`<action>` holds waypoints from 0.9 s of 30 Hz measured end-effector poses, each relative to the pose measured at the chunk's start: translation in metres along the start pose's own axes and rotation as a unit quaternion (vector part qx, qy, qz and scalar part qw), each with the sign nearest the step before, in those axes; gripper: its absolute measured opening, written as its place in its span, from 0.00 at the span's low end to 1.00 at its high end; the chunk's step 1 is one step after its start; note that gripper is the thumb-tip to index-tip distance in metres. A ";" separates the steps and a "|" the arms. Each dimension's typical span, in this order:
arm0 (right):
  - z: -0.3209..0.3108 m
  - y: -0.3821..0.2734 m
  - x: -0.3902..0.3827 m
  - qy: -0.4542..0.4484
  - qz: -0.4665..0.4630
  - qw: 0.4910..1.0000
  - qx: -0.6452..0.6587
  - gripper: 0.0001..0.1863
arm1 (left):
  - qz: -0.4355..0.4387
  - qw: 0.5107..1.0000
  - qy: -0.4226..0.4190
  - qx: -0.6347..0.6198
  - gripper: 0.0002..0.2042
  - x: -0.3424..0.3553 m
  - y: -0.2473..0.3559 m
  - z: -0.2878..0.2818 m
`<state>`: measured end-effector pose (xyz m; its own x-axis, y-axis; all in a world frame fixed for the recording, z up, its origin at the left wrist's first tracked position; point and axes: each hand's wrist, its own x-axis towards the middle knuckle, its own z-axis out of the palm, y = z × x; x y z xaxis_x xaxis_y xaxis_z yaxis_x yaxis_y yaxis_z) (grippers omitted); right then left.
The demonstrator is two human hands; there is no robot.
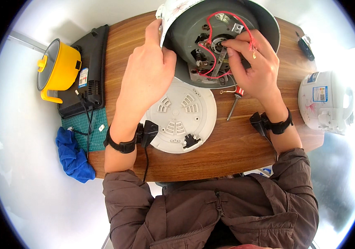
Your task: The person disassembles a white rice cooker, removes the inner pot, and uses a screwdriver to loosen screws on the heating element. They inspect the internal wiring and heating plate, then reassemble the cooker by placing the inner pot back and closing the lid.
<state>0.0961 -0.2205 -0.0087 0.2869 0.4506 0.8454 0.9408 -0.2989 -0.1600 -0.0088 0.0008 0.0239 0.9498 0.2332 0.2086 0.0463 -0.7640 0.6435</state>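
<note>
An upturned white appliance body [173,12] is tilted at the table's far edge, showing a grey metal underside with red wires, brackets and a central ring. My left hand [146,72] grips its left rim, index finger extended along the outside. My right hand [255,68] is inside, thumb and finger closed at the central ring beside a metal strip; what they pinch is too small to make out. A round white vented base plate [200,108] lies below the body. A screwdriver [234,106] with a red handle lies to its right, near my right hand.
At left are a black flat appliance [94,62] with a yellow pot [61,70], a green mat [97,143], cables and a blue cloth [73,162]. A white cooker [318,110] stands at right; a small black object [306,47] lies at back right.
</note>
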 end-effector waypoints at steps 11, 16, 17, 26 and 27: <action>-0.001 0.000 -0.002 -0.012 0.015 1.000 0.000 0.19 | 0.005 1.000 0.000 -0.004 0.26 -0.001 -0.001 0.001; -0.004 -0.002 0.000 -0.009 0.040 0.999 0.008 0.19 | 0.018 1.000 0.009 -0.005 0.26 0.000 -0.004 0.002; -0.004 -0.003 -0.001 -0.006 0.048 0.999 0.011 0.19 | 0.019 1.000 0.009 -0.005 0.26 0.000 -0.004 0.002; -0.012 0.001 0.003 -0.057 0.003 0.998 0.008 0.18 | 0.026 1.000 0.009 0.001 0.26 0.000 -0.005 0.002; -0.013 0.001 0.004 -0.058 -0.001 0.998 0.010 0.18 | 0.025 1.000 0.009 0.003 0.26 0.000 -0.004 0.003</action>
<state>0.0958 -0.2302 0.0011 0.3033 0.5459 0.7810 0.9443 -0.2821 -0.1696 -0.0079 0.0025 0.0191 0.9454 0.2052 0.2532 0.0011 -0.7789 0.6271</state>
